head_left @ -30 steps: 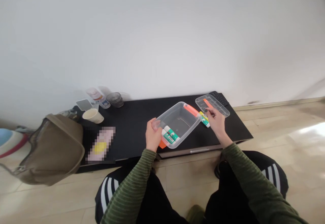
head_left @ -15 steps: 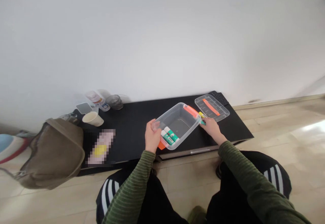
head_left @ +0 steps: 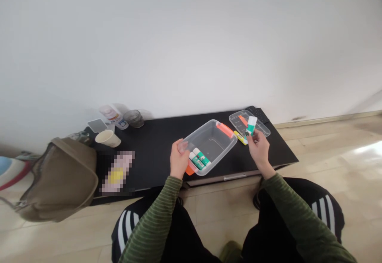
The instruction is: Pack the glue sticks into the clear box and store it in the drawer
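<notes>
My left hand (head_left: 179,159) grips the near-left end of a clear plastic box (head_left: 219,157) with orange latches, thumb over the rim. Inside the box, two green-and-white glue sticks (head_left: 201,157) lie side by side near that hand. My right hand (head_left: 259,149) is closed round another glue stick (head_left: 251,125), green with a white cap, lifted upright above the table. Behind it lies the box's clear lid (head_left: 235,117) with an orange handle, partly hidden by the glue stick and hand. A yellow highlighter-like stick (head_left: 240,137) rests between the box and the lid.
The black table (head_left: 161,143) stands against a white wall. On its left are a paper cup (head_left: 108,139), a white bottle (head_left: 115,117), a dark glass (head_left: 134,118), a blurred pink item (head_left: 119,171) and a brown bag (head_left: 65,179). A black keyboard-like object (head_left: 261,115) lies at the back right.
My right hand has picked the glue stick up from beside the box and moved it up and right, uncovering the yellow stick. My left hand and the box have hardly moved.
</notes>
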